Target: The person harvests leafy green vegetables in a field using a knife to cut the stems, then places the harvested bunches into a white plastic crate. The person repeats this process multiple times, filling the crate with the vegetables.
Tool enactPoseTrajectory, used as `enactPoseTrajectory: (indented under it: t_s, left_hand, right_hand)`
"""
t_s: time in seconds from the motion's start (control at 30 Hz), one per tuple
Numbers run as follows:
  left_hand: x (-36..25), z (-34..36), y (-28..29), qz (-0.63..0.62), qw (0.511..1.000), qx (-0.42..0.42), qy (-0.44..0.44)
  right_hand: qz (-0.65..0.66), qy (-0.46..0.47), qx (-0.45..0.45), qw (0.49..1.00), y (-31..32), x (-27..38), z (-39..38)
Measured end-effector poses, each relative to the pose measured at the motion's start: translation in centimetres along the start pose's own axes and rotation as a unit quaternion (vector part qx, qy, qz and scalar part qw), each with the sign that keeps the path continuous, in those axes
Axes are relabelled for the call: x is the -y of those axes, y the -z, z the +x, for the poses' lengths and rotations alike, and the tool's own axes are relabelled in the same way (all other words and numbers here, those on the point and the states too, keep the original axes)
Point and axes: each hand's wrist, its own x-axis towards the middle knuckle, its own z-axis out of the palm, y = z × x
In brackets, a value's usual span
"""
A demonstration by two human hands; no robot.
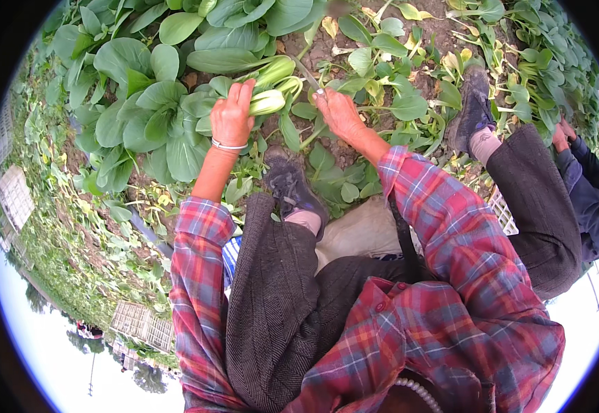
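My left hand (232,117) is closed around bok choy (267,102), whose pale green bases point right, toward the knife. Its broad dark green leaves spread away to the left. In my right hand (344,118) is a knife (308,76), its narrow metal blade slanting up and left beside the cut-looking bases. A small gap seems to lie between blade and stems, but I cannot tell whether they touch. Part of the handle is hidden by my fingers. Below my hands, loose leaves lie on the soil near my dark shoe (290,184).
Growing bok choy (151,113) fills the upper left, with more plants (540,62) at the upper right. Trimmed and yellow leaves (409,103) litter the soil. White crates (142,325) stand at the left. At the right edge crouches another person (589,199), hands among the leaves.
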Motion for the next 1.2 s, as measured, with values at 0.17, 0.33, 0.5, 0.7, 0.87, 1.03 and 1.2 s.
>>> enactPoseTrajectory:
  t_s: [0.17, 0.33, 0.5, 0.7, 0.87, 1.03, 1.2]
  left_hand:
    - [0.7, -0.3, -1.0, -0.028, 0.999, -0.018, 0.019]
    - [1.3, -0.7, -1.4, -0.048, 0.998, -0.032, 0.035]
    - [1.7, -0.7, -1.6, -0.043, 0.998, -0.022, 0.034]
    - [1.9, -0.8, -1.9, -0.050, 0.998, -0.024, 0.031]
    - [2.2, 0.0, -1.5, -0.099, 0.993, -0.033, 0.049]
    - [3.3, 2.0, 1.4, -0.269, 0.956, -0.002, 0.114]
    - [2.1, 2.4, 5.0, -0.436, 0.863, 0.106, 0.233]
  right_hand:
    - [-0.078, 0.032, 0.001, 0.996, -0.5, 0.1, 2.6]
    - [-0.093, 0.016, -0.024, 0.995, 1.9, 0.4, -0.5]
    - [-0.096, 0.001, -0.050, 0.994, 1.2, -0.8, -5.0]
    - [-0.071, -0.013, -0.017, 0.997, -0.2, -1.1, -4.9]
    - [-0.104, -0.029, 0.005, 0.994, -1.1, -0.3, -4.0]
    - [-0.009, -0.036, 0.043, 0.998, 3.1, -2.3, -6.9]
    - [0.409, -0.025, -0.092, 0.908, 8.5, 1.0, -6.6]
